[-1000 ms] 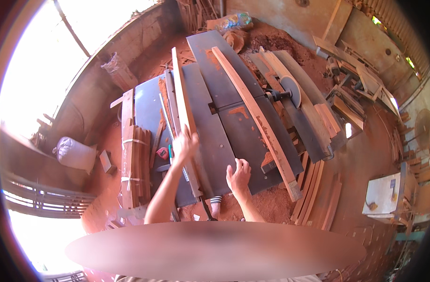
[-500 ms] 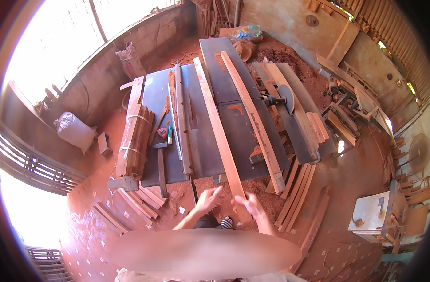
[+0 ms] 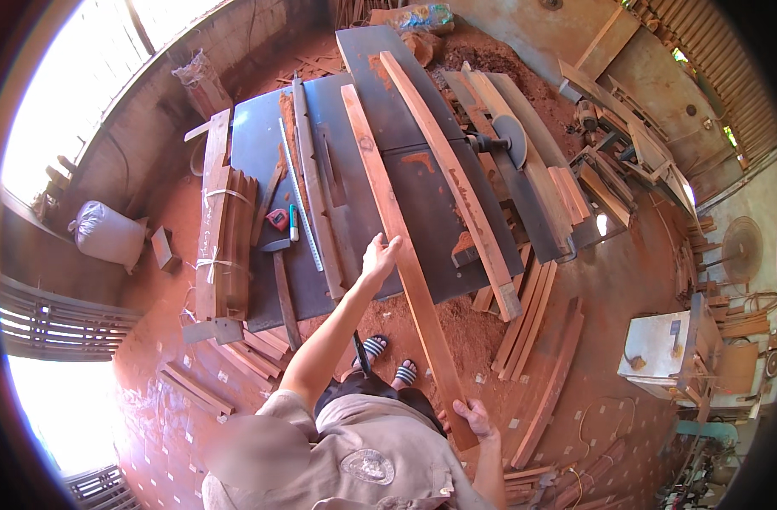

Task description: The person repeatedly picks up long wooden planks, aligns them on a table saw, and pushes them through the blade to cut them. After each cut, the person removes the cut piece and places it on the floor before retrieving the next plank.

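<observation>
Running lengthwise from far left to near right, the plank (image 3: 418, 293) is held across the near edge of the dark table (image 3: 355, 225), its near end clasped by the right hand (image 3: 475, 417). The left hand (image 3: 380, 256) is half curled at the plank's left edge, though whether it grips cannot be made out. Sawdust (image 3: 419, 160) is scattered on the table, and the reddish floor (image 3: 167, 319) is bounded by a low wall (image 3: 161, 117).
</observation>
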